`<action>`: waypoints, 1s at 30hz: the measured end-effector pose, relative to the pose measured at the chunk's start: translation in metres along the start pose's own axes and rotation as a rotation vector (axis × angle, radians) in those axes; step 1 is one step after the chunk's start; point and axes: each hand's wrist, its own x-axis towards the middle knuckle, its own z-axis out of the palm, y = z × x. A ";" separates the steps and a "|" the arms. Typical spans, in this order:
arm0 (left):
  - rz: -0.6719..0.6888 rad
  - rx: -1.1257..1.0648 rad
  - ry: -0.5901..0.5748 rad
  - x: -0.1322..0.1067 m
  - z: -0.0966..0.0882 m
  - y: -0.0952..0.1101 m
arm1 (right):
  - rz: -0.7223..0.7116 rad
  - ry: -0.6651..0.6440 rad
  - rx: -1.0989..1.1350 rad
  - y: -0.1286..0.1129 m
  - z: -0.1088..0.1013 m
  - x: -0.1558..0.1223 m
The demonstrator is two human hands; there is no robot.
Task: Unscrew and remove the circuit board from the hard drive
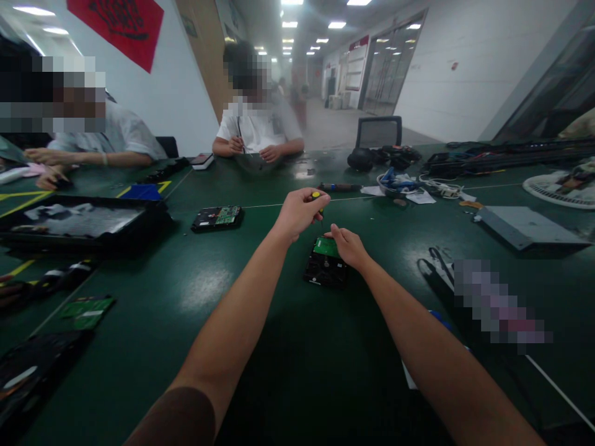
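Note:
My left hand [302, 214] is closed around a small screwdriver [317, 195] with a yellow end on its handle. Its thin shaft points down at a hard drive [326, 271], which lies on the green table in front of me. The drive's upper side is black metal, with a green circuit board [325, 246] at its far end. My right hand [348, 244] grips the far right edge of the drive, thumb and fingers at the board. The exact spot where the screwdriver tip meets the drive is too small to make out.
Another hard drive [217, 218] lies to the left, beyond it a black tray [83, 223]. A loose green board [88, 311] is nearer me. On the right are a grey metal case [530, 226] and a lanyard [441, 269]. Two people sit across the table.

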 end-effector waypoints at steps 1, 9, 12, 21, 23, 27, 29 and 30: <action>0.014 0.006 0.001 -0.001 0.003 -0.001 | 0.011 0.007 0.041 0.002 0.000 0.001; 0.142 0.042 0.062 -0.007 0.031 -0.008 | -0.167 0.552 0.086 0.005 -0.021 0.001; 0.162 0.035 0.006 -0.012 0.044 -0.012 | -0.439 0.578 -0.027 -0.004 -0.024 -0.004; 0.096 0.033 0.005 -0.032 0.047 -0.010 | -0.384 0.474 -0.124 -0.015 -0.021 -0.016; 0.049 0.112 0.067 -0.046 0.031 -0.014 | -0.270 0.483 -0.126 -0.017 -0.026 -0.017; -0.032 0.312 0.195 -0.098 -0.010 -0.030 | -0.046 0.498 -0.042 -0.021 -0.039 -0.014; -0.073 0.386 0.216 -0.133 -0.031 -0.035 | 0.091 0.529 0.023 -0.023 -0.047 -0.009; -0.078 0.429 0.200 -0.152 -0.042 -0.036 | 0.138 0.552 0.042 -0.024 -0.052 -0.007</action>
